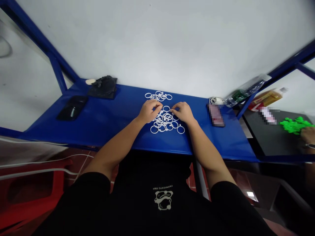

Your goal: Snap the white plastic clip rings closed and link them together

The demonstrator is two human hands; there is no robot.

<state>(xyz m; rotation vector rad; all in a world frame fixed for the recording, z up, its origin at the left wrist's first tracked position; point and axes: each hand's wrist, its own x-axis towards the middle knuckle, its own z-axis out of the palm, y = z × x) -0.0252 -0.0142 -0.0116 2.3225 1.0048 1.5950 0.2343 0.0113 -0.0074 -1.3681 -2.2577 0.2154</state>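
Observation:
Between my hands is a white ring [166,108] with a thin round band. Its right edge meets the fingertips of my right hand [183,112], which are pinched together. My left hand [148,110] is closed too, thumb and forefinger meeting just left of that ring; whatever they grip is too small to make out. Below and between the hands spreads a loose pile of white rings [164,122], several overlapping, some with small knobs. Farther back, close to the wall, lies a smaller group of similar rings [158,96].
On the blue table [118,114], a dark phone [72,108] and a black plastic bag [104,87] lie left. At right are a blurred-out phone [216,114], a coiled white cable [216,100] and a plastic bottle [246,91]. Another person's hand [308,135] touches green pieces [294,125].

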